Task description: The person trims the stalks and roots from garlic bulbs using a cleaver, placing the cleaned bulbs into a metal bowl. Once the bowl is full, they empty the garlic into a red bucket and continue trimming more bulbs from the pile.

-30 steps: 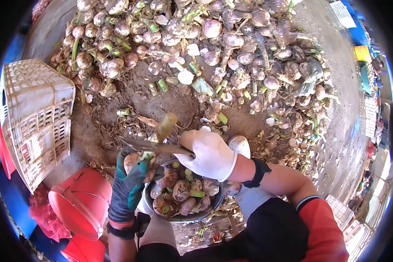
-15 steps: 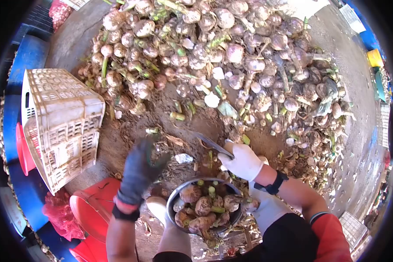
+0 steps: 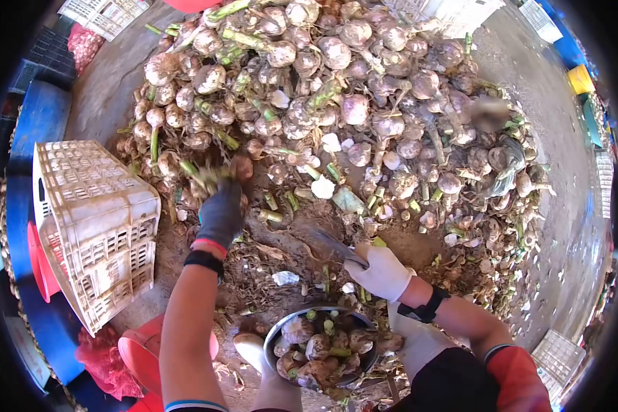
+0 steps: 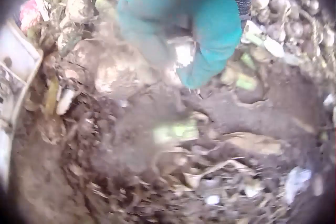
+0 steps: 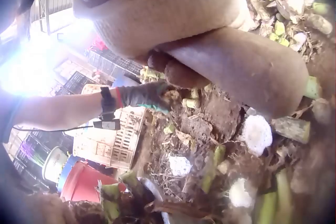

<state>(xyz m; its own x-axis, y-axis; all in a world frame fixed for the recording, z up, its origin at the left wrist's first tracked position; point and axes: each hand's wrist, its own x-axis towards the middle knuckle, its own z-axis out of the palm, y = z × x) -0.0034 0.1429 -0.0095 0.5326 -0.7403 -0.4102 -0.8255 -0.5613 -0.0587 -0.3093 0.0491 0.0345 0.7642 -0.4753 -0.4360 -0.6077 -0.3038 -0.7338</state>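
The left hand (image 3: 221,214), in a dark glove with teal fingers, grips a bulb (image 3: 242,167) at the near left edge of a heap of garlic bulbs (image 3: 354,110). In the left wrist view the teal fingers of the hand (image 4: 181,19) are curled round something pale and blurred. A white-gloved right hand (image 3: 383,272) holds a knife (image 3: 338,246) by its handle, blade pointing up and left over the dirt. Below the hands, a metal bowl (image 3: 268,338) full of trimmed bulbs stands between the person's legs. The right wrist view shows the white glove (image 5: 168,16) close up.
Pale plastic crates (image 3: 99,206) stand at the left, with a red bucket (image 3: 141,353) and a red net bag (image 3: 106,364) below. Cut stems (image 3: 270,215) and a whitish scrap (image 3: 285,278) lie on the dirt. Another crate (image 3: 557,357) is at the lower right.
The left hand let go of the earlier bulb near the bowl, then reached forward to the heap and took hold of another. The right hand moved slightly right and down with the knife.
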